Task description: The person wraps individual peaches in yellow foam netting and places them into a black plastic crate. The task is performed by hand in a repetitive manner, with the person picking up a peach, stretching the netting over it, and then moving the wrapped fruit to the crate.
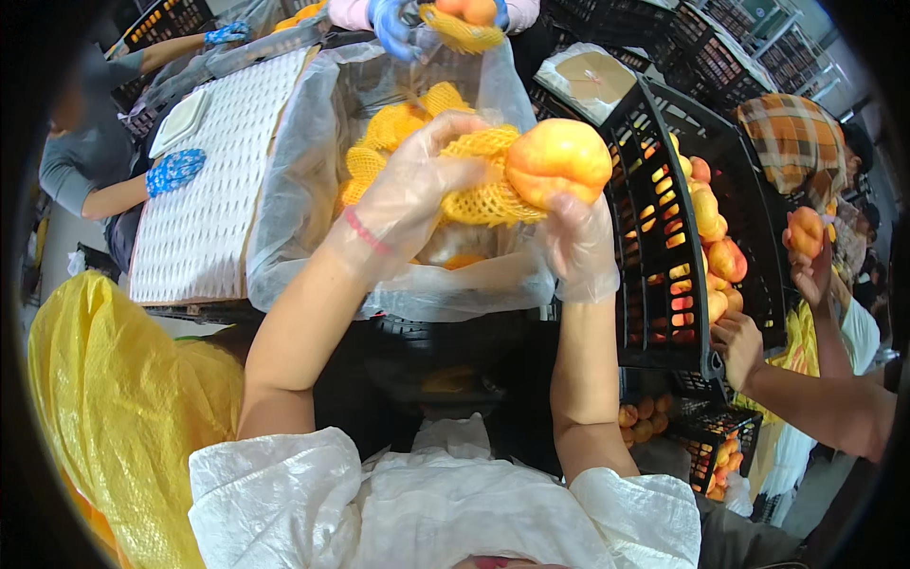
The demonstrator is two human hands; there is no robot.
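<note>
In my left hand [434, 174], gloved in clear plastic, is a yellow foam fruit net [490, 178], its folds bunched between thumb and fingers. A large yellow-orange peach [559, 162] rests on the fingers of my right hand [579, 231], which wears the same kind of glove. The peach touches the net's right end. Both hands are above a plastic-lined box [462, 288], which holds more yellow foam nets [394, 128] on its left side. Something round under clear film shows partly below the held net.
Left of the box lies a white woven-looking sheet [213, 192] with a white tray [180, 121]. A tilted black crate [657, 235] of peaches [725, 259] stands at right, with a co-worker's hand at its edge. Blue-gloved hands hold netted fruit opposite. A yellow sack [121, 377] stands lower left.
</note>
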